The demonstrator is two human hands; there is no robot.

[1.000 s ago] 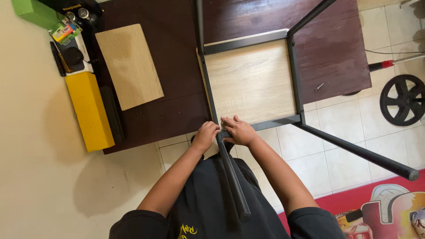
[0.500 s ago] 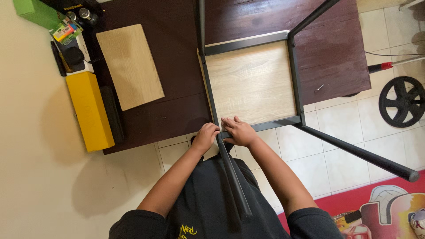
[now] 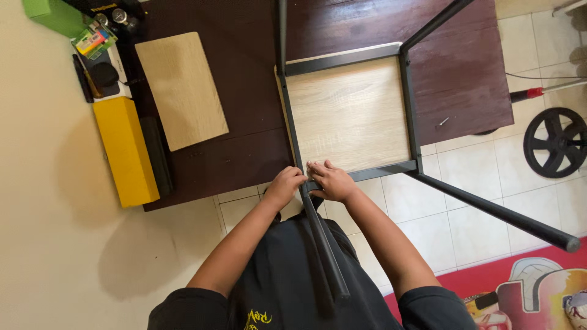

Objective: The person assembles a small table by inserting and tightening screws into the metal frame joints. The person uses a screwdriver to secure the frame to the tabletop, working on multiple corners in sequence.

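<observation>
An upturned small table with a dark metal frame [image 3: 408, 104] and a pale wood-grain top panel [image 3: 350, 116] lies top-down on a dark brown wooden table [image 3: 244, 91], its near edge overhanging the white tiled floor [image 3: 465, 177]. Round dark legs stick out from its corners: one long leg [image 3: 495, 211] slants off to the right, another [image 3: 321, 244] points straight at the person's chest. Both hands meet at the near left corner of the frame, where that leg joins it. The right hand [image 3: 331, 181] lies flat over the near crossbar, fingers [image 3: 319, 167] stretched onto the panel's edge, loosely curled and pressing rather than clamped. The left hand [image 3: 285, 184] is curled into a closed fist just beside the corner; what it grips, if anything, is hidden. A loose light wooden board [image 3: 181, 90] lies to the left, near a yellow oblong box [image 3: 125, 151].
</observation>
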